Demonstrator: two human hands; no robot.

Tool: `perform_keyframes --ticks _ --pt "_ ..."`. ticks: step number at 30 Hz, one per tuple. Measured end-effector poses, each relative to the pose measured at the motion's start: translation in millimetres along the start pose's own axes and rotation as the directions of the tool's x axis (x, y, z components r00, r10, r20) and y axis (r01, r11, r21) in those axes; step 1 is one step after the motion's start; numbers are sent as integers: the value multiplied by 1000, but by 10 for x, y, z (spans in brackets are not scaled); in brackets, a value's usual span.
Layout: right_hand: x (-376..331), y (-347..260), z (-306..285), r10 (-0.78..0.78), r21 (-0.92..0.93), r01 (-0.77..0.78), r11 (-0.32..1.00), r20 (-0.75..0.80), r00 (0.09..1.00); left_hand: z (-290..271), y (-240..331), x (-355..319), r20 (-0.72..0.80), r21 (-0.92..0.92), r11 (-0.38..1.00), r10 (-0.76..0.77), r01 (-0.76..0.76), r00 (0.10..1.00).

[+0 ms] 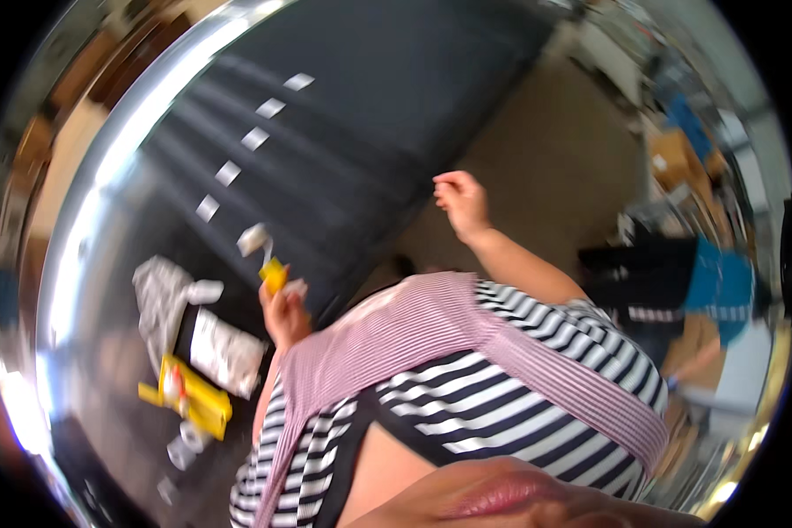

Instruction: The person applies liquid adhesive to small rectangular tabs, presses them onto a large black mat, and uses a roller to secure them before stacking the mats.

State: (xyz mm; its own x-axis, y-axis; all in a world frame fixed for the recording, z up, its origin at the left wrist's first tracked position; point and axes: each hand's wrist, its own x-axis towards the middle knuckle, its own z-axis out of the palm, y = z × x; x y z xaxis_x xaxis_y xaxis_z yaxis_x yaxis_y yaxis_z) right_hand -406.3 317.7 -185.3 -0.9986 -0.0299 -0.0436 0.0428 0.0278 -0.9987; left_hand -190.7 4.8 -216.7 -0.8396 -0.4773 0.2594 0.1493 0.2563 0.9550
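Note:
My left hand (285, 315) is closed around the yellow handle (274, 275) of a small roller with a whitish head (253, 239). The roller is held over or against a black sheet (343, 150), and I cannot tell whether its head touches. Several small white pieces (255, 138) lie in a slanting row on that sheet, up and away from the roller. Raised to the right of the sheet's edge is my right hand (463, 204), its fingers curled together. Nothing shows in it, though motion blurs it slightly.
Left of my left arm lie a grey crumpled plastic bag (158, 299), a white package (229, 354), a yellow tray (207, 409) with a red-and-white item, and whitish rolls (185, 446). Cardboard boxes (678, 158) stand far right. Another person in teal (722, 290) is at the right.

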Motion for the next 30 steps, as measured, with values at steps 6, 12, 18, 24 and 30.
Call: perform_keyframes --ticks 6,12,18,24,30 --pt "-169 -96 171 -1 -41 10 999 225 974 105 316 356 -28 245 970 9 -2 1000" --pt "187 142 -194 94 -109 -62 992 313 945 -70 374 -151 -128 422 897 -84 131 988" --pt "491 21 -60 114 -229 16 973 542 833 15 509 -730 -391 586 760 -38 281 919" --pt "609 -92 263 81 -172 58 983 701 708 146 498 -902 -696 193 890 -172 412 697" --pt "531 -142 435 56 -162 110 981 770 635 93 289 -591 -711 371 753 -146 543 688"
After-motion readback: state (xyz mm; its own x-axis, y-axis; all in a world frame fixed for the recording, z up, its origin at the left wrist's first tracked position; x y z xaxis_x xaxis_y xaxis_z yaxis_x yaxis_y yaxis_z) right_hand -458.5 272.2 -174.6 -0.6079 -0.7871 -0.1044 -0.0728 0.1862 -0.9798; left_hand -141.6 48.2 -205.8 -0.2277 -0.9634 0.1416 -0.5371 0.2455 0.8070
